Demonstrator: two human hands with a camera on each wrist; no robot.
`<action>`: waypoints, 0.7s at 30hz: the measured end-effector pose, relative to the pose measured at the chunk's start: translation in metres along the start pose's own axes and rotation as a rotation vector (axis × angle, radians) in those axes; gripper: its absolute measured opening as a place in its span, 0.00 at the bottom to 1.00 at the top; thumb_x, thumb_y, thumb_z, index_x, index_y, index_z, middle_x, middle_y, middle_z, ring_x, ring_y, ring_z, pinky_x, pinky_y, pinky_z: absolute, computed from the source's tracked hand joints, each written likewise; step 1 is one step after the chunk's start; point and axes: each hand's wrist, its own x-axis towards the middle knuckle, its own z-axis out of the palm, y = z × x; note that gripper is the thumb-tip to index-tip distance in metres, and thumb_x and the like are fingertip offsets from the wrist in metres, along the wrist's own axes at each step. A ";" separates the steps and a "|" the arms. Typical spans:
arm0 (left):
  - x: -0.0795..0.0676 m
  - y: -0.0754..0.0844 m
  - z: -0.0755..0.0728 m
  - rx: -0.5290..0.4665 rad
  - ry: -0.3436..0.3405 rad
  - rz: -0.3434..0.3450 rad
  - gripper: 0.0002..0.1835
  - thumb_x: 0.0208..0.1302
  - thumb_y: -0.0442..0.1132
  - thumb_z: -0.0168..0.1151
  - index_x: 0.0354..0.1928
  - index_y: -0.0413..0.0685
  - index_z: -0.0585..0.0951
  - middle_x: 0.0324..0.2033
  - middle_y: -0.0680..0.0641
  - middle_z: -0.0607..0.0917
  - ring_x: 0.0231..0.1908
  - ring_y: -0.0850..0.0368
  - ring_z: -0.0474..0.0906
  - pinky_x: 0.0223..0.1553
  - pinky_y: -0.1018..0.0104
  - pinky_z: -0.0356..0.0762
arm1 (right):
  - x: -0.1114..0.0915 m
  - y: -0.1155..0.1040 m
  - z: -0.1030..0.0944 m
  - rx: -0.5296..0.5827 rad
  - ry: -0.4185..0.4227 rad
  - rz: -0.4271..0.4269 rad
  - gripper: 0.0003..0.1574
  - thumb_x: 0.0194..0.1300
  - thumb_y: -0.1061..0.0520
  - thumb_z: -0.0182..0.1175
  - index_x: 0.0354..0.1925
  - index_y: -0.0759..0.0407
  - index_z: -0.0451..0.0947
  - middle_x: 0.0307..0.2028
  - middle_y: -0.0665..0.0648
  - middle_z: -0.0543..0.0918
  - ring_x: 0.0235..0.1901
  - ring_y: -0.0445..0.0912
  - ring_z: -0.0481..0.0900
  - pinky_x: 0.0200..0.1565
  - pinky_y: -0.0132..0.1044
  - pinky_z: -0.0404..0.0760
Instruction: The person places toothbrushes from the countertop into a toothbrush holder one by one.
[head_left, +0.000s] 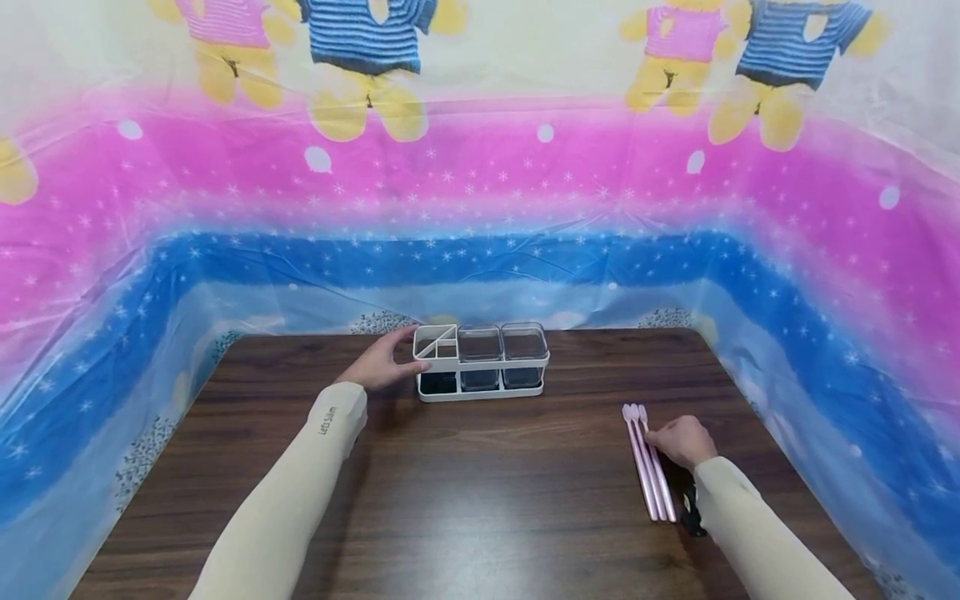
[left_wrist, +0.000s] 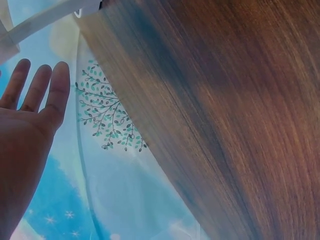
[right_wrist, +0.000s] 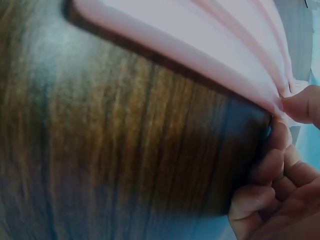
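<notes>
A white rack (head_left: 480, 365) with a divided section at its left end and two clear cups (head_left: 523, 342) stands near the far edge of the table. My left hand (head_left: 384, 360) grips the rack's left end, thumb at the front and fingers toward the back. Straight fingers (left_wrist: 57, 92) show below a white rail in the left wrist view. Three pink toothbrushes (head_left: 649, 467) lie side by side at the right, heads pointing away from me. My right hand (head_left: 684, 442) pinches the rightmost one near its neck, between thumb (right_wrist: 302, 104) and forefinger.
The brown wooden table (head_left: 480, 500) ends at a printed curtain (head_left: 480, 258) at the back and sides. A small black device (head_left: 692, 512) sits under my right wrist, close to the toothbrush handles.
</notes>
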 end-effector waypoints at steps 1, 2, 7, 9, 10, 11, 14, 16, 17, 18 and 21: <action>0.000 0.000 -0.001 0.002 -0.001 0.002 0.50 0.55 0.62 0.64 0.73 0.48 0.54 0.66 0.37 0.62 0.65 0.37 0.57 0.60 0.39 0.57 | 0.001 -0.001 -0.001 -0.005 0.001 -0.007 0.20 0.55 0.46 0.64 0.26 0.64 0.82 0.25 0.56 0.82 0.25 0.49 0.76 0.27 0.41 0.73; -0.001 0.000 -0.002 0.002 -0.002 -0.003 0.50 0.55 0.62 0.64 0.73 0.48 0.54 0.66 0.37 0.62 0.65 0.37 0.57 0.61 0.39 0.57 | 0.001 -0.001 -0.001 -0.008 0.006 -0.010 0.21 0.54 0.45 0.64 0.27 0.63 0.83 0.26 0.56 0.82 0.25 0.48 0.76 0.27 0.41 0.74; -0.003 0.000 -0.004 0.002 -0.011 -0.011 0.50 0.56 0.62 0.64 0.73 0.48 0.53 0.67 0.36 0.60 0.65 0.37 0.56 0.61 0.39 0.57 | 0.003 -0.002 -0.008 0.071 0.005 0.009 0.20 0.53 0.45 0.64 0.23 0.62 0.81 0.23 0.55 0.80 0.23 0.48 0.74 0.24 0.39 0.71; -0.004 0.000 -0.004 -0.001 -0.013 -0.020 0.50 0.56 0.62 0.64 0.73 0.48 0.53 0.67 0.36 0.60 0.65 0.37 0.56 0.61 0.39 0.57 | 0.003 -0.004 -0.015 0.115 0.003 0.018 0.19 0.54 0.46 0.63 0.23 0.62 0.80 0.22 0.55 0.79 0.23 0.49 0.73 0.24 0.38 0.70; -0.004 0.001 -0.004 -0.002 -0.014 -0.025 0.50 0.56 0.62 0.64 0.73 0.49 0.53 0.67 0.36 0.60 0.65 0.37 0.56 0.61 0.39 0.57 | 0.003 -0.005 -0.019 0.133 0.004 0.016 0.19 0.56 0.47 0.62 0.23 0.62 0.80 0.22 0.56 0.79 0.24 0.49 0.74 0.24 0.38 0.70; -0.004 0.001 -0.004 -0.004 -0.016 -0.024 0.50 0.56 0.61 0.64 0.73 0.48 0.53 0.67 0.36 0.60 0.65 0.37 0.56 0.60 0.39 0.57 | 0.003 -0.007 -0.024 0.140 0.009 0.003 0.19 0.57 0.47 0.62 0.25 0.63 0.81 0.23 0.56 0.80 0.25 0.49 0.75 0.24 0.38 0.71; -0.005 0.003 -0.005 -0.006 -0.020 -0.031 0.49 0.57 0.61 0.64 0.73 0.49 0.53 0.67 0.37 0.60 0.65 0.38 0.57 0.60 0.39 0.58 | 0.006 -0.019 -0.042 0.144 0.036 -0.069 0.21 0.60 0.46 0.61 0.29 0.64 0.81 0.25 0.58 0.82 0.27 0.50 0.77 0.26 0.38 0.72; -0.005 0.004 -0.005 -0.012 -0.023 -0.032 0.48 0.57 0.60 0.64 0.73 0.49 0.54 0.67 0.37 0.60 0.65 0.38 0.57 0.60 0.40 0.59 | 0.008 -0.032 -0.055 0.132 0.070 -0.140 0.21 0.61 0.47 0.61 0.30 0.65 0.81 0.25 0.58 0.83 0.26 0.50 0.77 0.26 0.38 0.72; -0.005 0.005 -0.005 -0.014 -0.025 -0.034 0.48 0.57 0.60 0.64 0.73 0.50 0.54 0.68 0.38 0.59 0.65 0.38 0.57 0.60 0.40 0.58 | 0.009 -0.041 -0.061 0.125 0.088 -0.178 0.20 0.61 0.47 0.61 0.31 0.64 0.82 0.25 0.58 0.82 0.26 0.49 0.76 0.25 0.38 0.72; -0.004 0.005 -0.005 -0.013 -0.027 -0.035 0.48 0.57 0.60 0.64 0.73 0.50 0.54 0.68 0.38 0.59 0.65 0.38 0.57 0.60 0.40 0.58 | 0.010 -0.051 -0.067 0.120 0.109 -0.215 0.19 0.60 0.48 0.62 0.30 0.64 0.82 0.25 0.57 0.82 0.25 0.49 0.76 0.25 0.38 0.72; -0.002 0.006 -0.005 -0.015 -0.030 -0.027 0.48 0.57 0.59 0.65 0.73 0.50 0.54 0.68 0.38 0.60 0.65 0.39 0.57 0.61 0.41 0.59 | 0.011 -0.086 -0.078 0.114 0.171 -0.315 0.14 0.58 0.50 0.63 0.28 0.62 0.82 0.24 0.55 0.81 0.23 0.47 0.72 0.23 0.38 0.71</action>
